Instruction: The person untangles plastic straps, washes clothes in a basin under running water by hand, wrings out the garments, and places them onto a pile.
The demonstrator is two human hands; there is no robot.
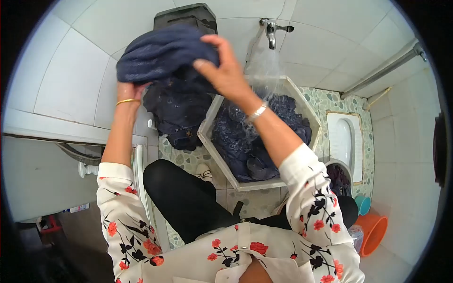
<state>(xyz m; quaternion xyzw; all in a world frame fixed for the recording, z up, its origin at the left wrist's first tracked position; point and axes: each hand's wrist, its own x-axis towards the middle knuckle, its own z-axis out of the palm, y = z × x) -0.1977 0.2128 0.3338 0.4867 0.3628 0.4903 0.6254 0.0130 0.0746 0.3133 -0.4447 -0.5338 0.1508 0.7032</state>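
A bunched, wet-looking dark blue garment is held up at the upper left, over a pile of dark clothes. My right hand grips its right side, thumb and fingers closed on the cloth. From below, my left hand supports the left end; most of its fingers are hidden by the fabric. To the right stands a pale hexagonal tub with dark blue clothes soaking in water. A wall tap pours water into it.
A dark bin stands against the wall behind the garment. At right are a squat toilet, a bucket holding dark cloth, a blue cup and an orange bucket. A metal pipe runs along the right wall.
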